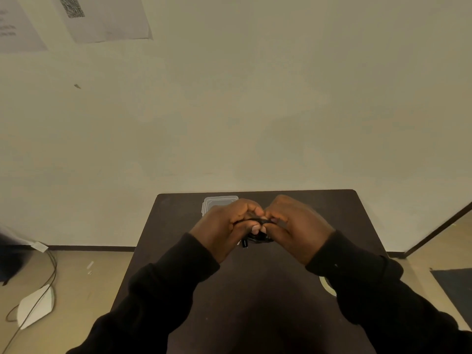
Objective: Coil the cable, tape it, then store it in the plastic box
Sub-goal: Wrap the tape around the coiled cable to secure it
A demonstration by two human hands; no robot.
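Note:
A black cable (256, 236) is bunched between both hands above the middle of the dark table (255, 290). My left hand (224, 226) and my right hand (296, 226) meet fingertip to fingertip, both closed on the cable; a plug end hangs below them. Most of the cable is hidden by my fingers. A clear plastic box (217, 201) stands at the table's far edge, just behind my left hand and partly hidden by it. A roll of tape (327, 286) lies on the table at the right, mostly hidden under my right sleeve.
The table stands against a pale wall. On the floor at the left lie a white flat object (35, 306) and a thin cord (52, 267). A dark mat (454, 284) lies on the floor at the right.

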